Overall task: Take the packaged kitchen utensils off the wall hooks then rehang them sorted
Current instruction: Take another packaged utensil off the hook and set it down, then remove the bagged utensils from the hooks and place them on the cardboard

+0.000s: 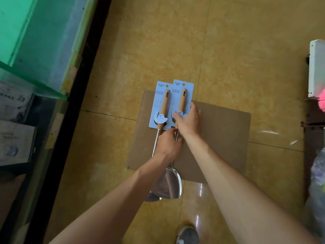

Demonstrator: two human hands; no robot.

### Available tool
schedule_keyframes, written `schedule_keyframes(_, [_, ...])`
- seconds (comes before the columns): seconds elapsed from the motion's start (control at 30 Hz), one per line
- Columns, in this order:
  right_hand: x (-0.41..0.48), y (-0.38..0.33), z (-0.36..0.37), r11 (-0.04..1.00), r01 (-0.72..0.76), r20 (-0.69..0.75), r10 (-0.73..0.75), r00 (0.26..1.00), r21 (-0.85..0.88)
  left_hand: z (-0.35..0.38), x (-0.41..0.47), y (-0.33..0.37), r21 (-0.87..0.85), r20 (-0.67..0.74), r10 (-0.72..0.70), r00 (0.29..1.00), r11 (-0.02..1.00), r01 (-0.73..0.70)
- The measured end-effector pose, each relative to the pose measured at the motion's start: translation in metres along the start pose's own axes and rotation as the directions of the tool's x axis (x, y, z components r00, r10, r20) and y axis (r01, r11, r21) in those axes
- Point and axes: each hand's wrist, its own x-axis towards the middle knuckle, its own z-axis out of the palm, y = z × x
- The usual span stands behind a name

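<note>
Two packaged utensils with wooden handles on pale blue cards lie side by side over a brown cardboard sheet (219, 138) on the floor. The left utensil (161, 106) and the right utensil (182, 97) both point their card tops away from me. My left hand (167, 143) curls around the metal shafts just below the cards. My right hand (187, 118) grips the lower part of the right utensil's card and handle. A shiny metal spatula blade (169, 185) shows below my left wrist; a second blade is partly hidden beneath it.
The floor is yellow stone tile (158, 41). A green-lit shelf unit with a dark base (52, 120) runs along the left. At the right edge stand a white box (316, 67), a dark shelf and something pink (321, 103). My shoe (188, 235) shows at the bottom.
</note>
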Motion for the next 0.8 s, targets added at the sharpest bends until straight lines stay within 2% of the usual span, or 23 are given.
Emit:
schedule_keyframes(0.2, [-0.007,-0.006,-0.004,1.0,-0.008,-0.011,0.008,1.0,-0.004,-0.008,-0.009,0.009,-0.013,-0.071,0.032,0.997,0.999,-0.033])
schedule_keyframes(0.43, [-0.012,-0.013,-0.016,1.0,0.011,-0.015,-0.011,1.0,-0.022,-0.019,-0.014,0.019,-0.057,-0.163,-0.022,0.986,0.998,0.013])
schedule_keyframes(0.67, [-0.026,-0.03,-0.044,0.998,0.058,-0.025,-0.059,0.998,-0.034,-0.051,-0.033,0.035,0.157,-0.238,0.148,0.96,0.981,-0.112])
schedule_keyframes(0.8, [-0.041,-0.042,-0.069,0.994,0.083,-0.049,-0.086,0.995,-0.065,-0.073,-0.052,0.055,0.298,-0.237,0.209,0.949,0.945,-0.134])
